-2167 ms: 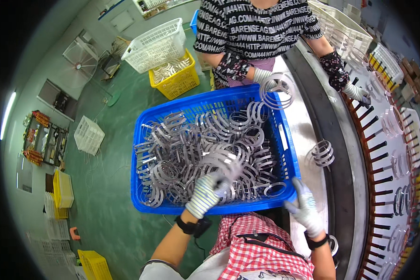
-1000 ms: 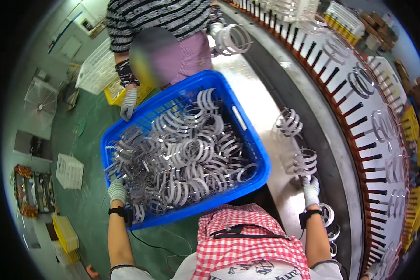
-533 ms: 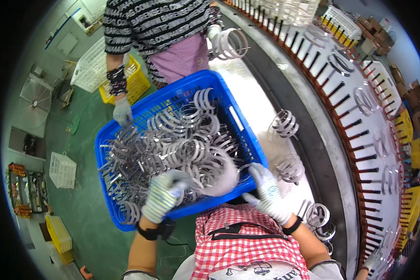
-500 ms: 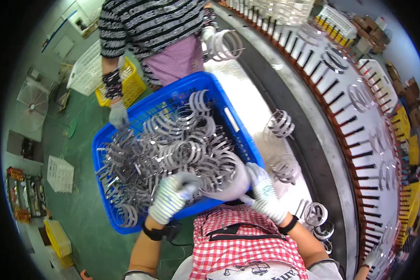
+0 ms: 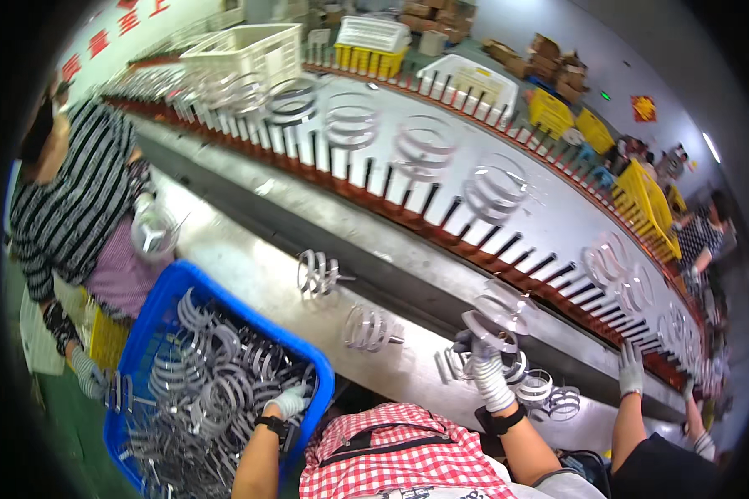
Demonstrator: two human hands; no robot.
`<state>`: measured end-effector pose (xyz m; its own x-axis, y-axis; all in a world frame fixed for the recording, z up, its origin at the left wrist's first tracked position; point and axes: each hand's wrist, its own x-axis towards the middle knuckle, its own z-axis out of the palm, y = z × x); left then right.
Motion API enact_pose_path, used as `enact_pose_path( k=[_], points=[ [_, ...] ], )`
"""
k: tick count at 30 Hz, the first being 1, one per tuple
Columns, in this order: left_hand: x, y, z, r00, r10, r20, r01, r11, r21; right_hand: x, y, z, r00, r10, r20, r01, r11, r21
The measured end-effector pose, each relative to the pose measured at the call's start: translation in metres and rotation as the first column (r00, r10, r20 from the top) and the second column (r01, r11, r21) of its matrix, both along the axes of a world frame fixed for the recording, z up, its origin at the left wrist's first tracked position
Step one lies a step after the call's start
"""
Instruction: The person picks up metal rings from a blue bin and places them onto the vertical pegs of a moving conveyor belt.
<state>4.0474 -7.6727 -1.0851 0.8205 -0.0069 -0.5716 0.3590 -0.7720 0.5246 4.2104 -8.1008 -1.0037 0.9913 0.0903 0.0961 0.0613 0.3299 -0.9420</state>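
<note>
Metal coil [image 5: 488, 330] is gripped in right hand [image 5: 488, 363]: probably light, springy, best held by the band; left hand [image 5: 289, 403] in blue basket [image 5: 324, 384], grip can't be told.

Rings [image 5: 220, 391] — shiny smooth metal; basket [image 5: 325, 384] — glossy plastic; apron [image 5: 399, 461], matt woven cloth

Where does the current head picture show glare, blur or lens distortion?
Head view: glare whitens the metal worktop beside the blue plastic basket; head view: metal rings at the right hand look smeared, probably by motion; head view: the rust-coloured rail bows, and the corners fall black.
</note>
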Motion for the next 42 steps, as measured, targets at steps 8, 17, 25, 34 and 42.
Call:
enact_pose_path(
  k=[8, 17, 25, 34, 42],
  points=[
    [-0.01, -0.044, 0.105, 0.869, 0.449, 0.207, -0.409, 0.888, -0.211, -0.022, -0.145, -0.045, 0.838, -0.446, 0.313, 0.544, 0.644, -0.538],
    [0.115, 0.032, 0.081, 0.581, 0.792, 0.19, -0.292, 0.42, -0.859, 0.025, -0.214, -0.054, 0.529, -0.509, 0.679, 0.795, 0.018, -0.606],
    [0.063, -0.087, 0.04, 0.497, 0.808, 0.316, -0.436, 0.548, -0.714, 0.085, -0.448, -0.176, 0.487, -0.474, 0.734, 0.623, -0.401, -0.672],
    [-0.107, -0.131, -0.02, 0.425, 0.697, 0.577, -0.576, 0.7, -0.421, 0.149, -0.463, -0.219, 0.865, -0.059, 0.498, 0.466, -0.274, -0.841],
    [-0.207, -0.136, -0.051, 0.139, 0.871, 0.471, -0.843, 0.354, -0.406, 0.218, -0.486, -0.306, 0.764, -0.589, 0.263, 0.46, 0.211, -0.863]
  ],
)
